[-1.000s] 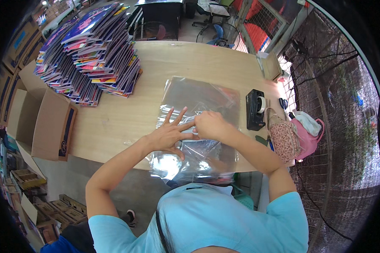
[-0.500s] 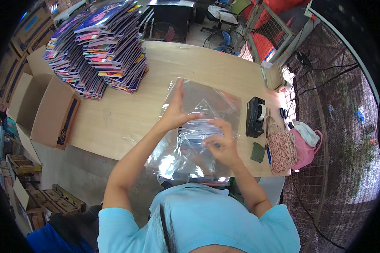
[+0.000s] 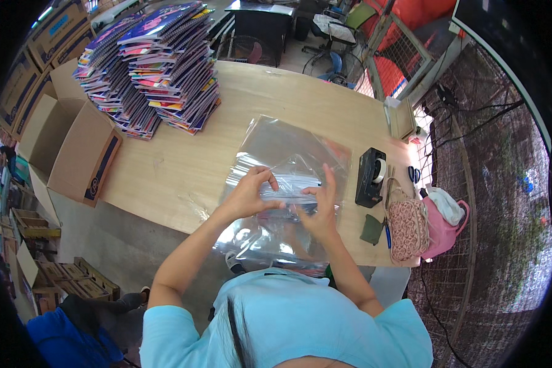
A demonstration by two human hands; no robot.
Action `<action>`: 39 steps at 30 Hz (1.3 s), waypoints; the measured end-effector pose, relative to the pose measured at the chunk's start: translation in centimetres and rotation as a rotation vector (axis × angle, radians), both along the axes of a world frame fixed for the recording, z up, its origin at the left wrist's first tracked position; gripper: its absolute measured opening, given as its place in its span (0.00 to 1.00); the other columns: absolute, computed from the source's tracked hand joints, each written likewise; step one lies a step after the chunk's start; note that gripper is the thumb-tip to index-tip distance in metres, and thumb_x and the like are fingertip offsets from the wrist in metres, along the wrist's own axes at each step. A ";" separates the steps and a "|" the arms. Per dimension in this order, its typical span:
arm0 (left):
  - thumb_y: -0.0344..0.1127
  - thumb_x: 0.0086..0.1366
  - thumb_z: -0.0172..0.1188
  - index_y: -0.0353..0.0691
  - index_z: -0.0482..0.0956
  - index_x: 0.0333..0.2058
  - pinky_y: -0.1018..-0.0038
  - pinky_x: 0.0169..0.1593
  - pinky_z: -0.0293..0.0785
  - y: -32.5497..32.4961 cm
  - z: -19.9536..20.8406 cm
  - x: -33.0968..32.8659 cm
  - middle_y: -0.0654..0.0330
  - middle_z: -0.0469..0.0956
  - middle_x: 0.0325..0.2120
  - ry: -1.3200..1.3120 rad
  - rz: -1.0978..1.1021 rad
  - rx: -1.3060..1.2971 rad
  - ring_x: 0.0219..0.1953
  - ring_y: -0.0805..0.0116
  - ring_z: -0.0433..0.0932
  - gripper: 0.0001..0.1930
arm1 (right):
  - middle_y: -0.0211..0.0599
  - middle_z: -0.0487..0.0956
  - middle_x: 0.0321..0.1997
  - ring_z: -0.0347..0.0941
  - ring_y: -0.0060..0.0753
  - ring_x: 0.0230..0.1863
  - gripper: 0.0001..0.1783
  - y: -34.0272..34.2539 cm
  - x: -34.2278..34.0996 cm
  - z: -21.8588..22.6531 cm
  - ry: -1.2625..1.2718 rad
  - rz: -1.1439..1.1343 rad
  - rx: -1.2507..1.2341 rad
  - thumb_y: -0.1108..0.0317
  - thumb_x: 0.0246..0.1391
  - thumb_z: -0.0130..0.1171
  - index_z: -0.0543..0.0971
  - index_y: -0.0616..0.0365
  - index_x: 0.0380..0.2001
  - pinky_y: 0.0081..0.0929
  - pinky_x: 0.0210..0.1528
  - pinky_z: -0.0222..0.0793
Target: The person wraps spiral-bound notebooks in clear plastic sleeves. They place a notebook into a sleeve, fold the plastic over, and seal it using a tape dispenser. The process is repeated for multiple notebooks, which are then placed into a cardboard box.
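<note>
A stack of clear plastic bags or sheets (image 3: 288, 138) lies on the table at its near edge, shiny and wrinkled. A bundle of white strips (image 3: 297, 182) shows in the middle of it; I cannot tell whether it is on the plastic or beneath a layer. My left hand (image 3: 249, 195) is at the bundle's left end, fingers curved and thumb apart. Over its right end is my right hand (image 3: 320, 208), one finger stretched away from me and the others bent. Both hands appear open, with no clear grip on the plastic.
Tall stacks of spiral notebooks (image 3: 172, 73) stand at the far left, beside an open cardboard box (image 3: 83, 156). To the right are a black tape dispenser (image 3: 370, 178), a green pouch (image 3: 371, 229), scissors (image 3: 414, 175), a woven bag (image 3: 408, 228) and a pink bag (image 3: 444, 230).
My left hand has come down toward me from the upper part of the plastic to the strips. My right hand has stayed close by, its index finger now stretched out.
</note>
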State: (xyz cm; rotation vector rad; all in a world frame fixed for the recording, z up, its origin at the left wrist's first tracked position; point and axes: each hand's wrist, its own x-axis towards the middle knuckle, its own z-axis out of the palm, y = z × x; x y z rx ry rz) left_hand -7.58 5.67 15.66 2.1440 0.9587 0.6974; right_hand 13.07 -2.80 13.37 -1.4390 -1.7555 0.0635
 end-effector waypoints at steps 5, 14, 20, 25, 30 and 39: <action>0.39 0.43 0.74 0.36 0.74 0.19 0.67 0.37 0.71 1.0 -0.5 1.4 0.54 0.77 0.29 -0.016 0.142 -0.174 0.32 0.60 0.76 0.17 | 0.43 0.62 0.60 0.70 0.40 0.52 0.09 3.0 1.2 -1.4 0.576 -0.010 -0.162 0.74 0.36 0.72 0.81 0.61 0.23 0.32 0.49 0.69; 0.31 0.39 0.75 0.37 0.75 0.25 0.71 0.31 0.69 -0.1 -3.8 2.4 0.59 0.74 0.23 -0.335 0.315 -0.153 0.28 0.66 0.75 0.16 | 0.39 0.64 0.51 0.72 0.28 0.40 0.09 3.4 1.0 -1.3 0.495 -0.036 -0.175 0.76 0.35 0.72 0.82 0.59 0.22 0.26 0.43 0.69; 0.25 0.36 0.74 0.36 0.74 0.45 0.73 0.38 0.72 1.2 -4.9 2.6 0.60 0.77 0.27 -0.668 0.368 -0.770 0.34 0.69 0.77 0.32 | 0.42 0.63 0.56 0.73 0.28 0.40 0.20 4.9 1.5 0.1 0.590 -0.146 -0.469 0.80 0.34 0.71 0.79 0.66 0.36 0.24 0.39 0.72; 0.16 0.40 0.65 0.33 0.81 0.40 0.70 0.47 0.72 1.3 -3.8 2.9 0.53 0.80 0.35 -0.590 0.220 -0.862 0.41 0.62 0.78 0.23 | 0.45 0.65 0.58 0.74 0.29 0.43 0.26 7.7 5.2 -1.5 0.971 0.151 -0.974 0.85 0.30 0.66 0.78 0.70 0.41 0.25 0.38 0.74; 0.12 0.35 0.57 0.30 0.79 0.18 0.74 0.39 0.73 0.9 -5.1 2.9 0.54 0.78 0.25 -0.699 0.167 -0.644 0.32 0.65 0.77 0.09 | 0.43 0.68 0.58 0.73 0.34 0.49 0.29 6.5 4.3 -0.4 0.760 0.186 -0.721 0.85 0.29 0.59 0.82 0.57 0.41 0.32 0.50 0.70; 0.12 0.38 0.59 0.33 0.78 0.16 0.74 0.40 0.72 -0.3 -5.9 3.2 0.58 0.79 0.22 -0.710 0.216 -0.545 0.31 0.69 0.77 0.09 | 0.27 0.79 0.37 0.74 0.34 0.47 0.16 -0.1 -0.7 0.9 -0.008 0.063 0.038 0.77 0.36 0.66 0.85 0.47 0.32 0.51 0.68 0.44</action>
